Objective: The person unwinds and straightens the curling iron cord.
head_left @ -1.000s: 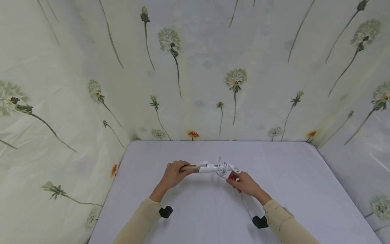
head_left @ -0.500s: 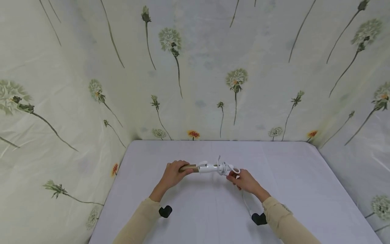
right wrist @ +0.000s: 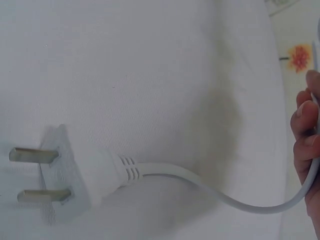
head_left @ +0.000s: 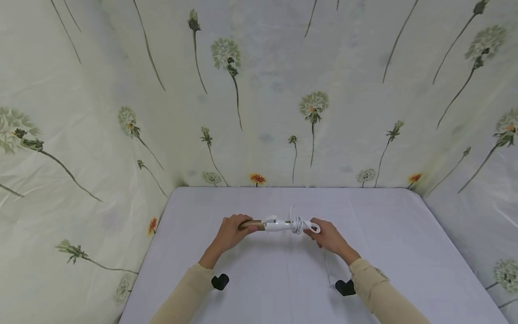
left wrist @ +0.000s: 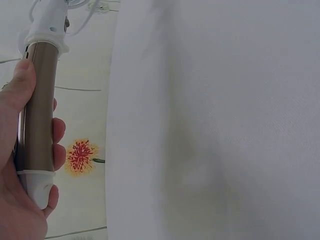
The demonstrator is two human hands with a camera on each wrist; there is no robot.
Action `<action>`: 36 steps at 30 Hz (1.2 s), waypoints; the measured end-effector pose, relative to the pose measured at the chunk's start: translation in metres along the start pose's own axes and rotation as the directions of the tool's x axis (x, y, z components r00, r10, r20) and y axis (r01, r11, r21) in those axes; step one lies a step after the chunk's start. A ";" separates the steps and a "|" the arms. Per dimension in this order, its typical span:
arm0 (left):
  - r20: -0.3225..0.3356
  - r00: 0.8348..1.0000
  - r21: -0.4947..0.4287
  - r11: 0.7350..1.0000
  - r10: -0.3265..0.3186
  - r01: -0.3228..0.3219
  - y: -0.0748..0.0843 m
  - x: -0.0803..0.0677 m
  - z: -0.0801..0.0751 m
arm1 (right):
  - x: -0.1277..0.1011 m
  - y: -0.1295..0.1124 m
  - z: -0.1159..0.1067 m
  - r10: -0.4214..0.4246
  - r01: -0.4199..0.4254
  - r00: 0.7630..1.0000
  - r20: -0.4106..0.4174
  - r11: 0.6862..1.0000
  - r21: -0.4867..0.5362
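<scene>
A curling iron (head_left: 269, 224) with a gold barrel (left wrist: 39, 105) and a white handle is held level just above the white table (head_left: 384, 234). My left hand (head_left: 229, 232) grips the barrel end. White cord (head_left: 298, 223) is coiled around the handle. My right hand (head_left: 328, 237) pinches the cord at the handle's right end. The free cord (right wrist: 240, 200) runs down from that hand to a white two-pin plug (right wrist: 65, 177) hanging just over the table.
The white table is enclosed on the back and both sides by floral-print sheeting (head_left: 259, 90). Two black wrist-camera mounts (head_left: 220, 281) (head_left: 345, 287) sit under my forearms, above the table's near part.
My right hand has moved up and to the right to the handle's end, drawing the coiled cord tighter against the handle. The left hand has stayed put.
</scene>
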State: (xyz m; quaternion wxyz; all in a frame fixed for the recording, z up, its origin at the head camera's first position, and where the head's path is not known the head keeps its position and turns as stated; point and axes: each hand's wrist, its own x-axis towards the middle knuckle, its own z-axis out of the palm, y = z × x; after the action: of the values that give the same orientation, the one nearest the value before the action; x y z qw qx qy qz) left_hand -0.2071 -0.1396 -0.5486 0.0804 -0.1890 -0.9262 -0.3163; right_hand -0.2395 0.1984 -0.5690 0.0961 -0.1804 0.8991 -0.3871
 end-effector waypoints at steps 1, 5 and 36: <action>0.000 1.000 -0.002 1.000 0.000 0.000 0.000 0.000 0.000 | 0.000 0.000 -0.001 -0.001 0.001 1.000 -0.008 1.000 -0.008; -0.001 1.000 -0.006 1.000 0.004 -0.004 -0.001 0.000 0.001 | 0.001 0.001 -0.004 -0.006 0.004 0.999 -0.045 1.000 -0.031; 0.039 0.999 0.006 1.000 -0.021 0.021 -0.003 0.005 0.002 | -0.007 -0.011 -0.032 -0.072 0.084 0.971 -0.226 0.996 0.043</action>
State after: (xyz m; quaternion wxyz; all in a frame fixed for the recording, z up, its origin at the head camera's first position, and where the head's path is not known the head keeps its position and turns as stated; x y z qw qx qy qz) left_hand -0.2129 -0.1394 -0.5503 0.0593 -0.1853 -0.9303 -0.3109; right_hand -0.2400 0.2156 -0.5391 -0.0165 -0.1683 0.8860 -0.4317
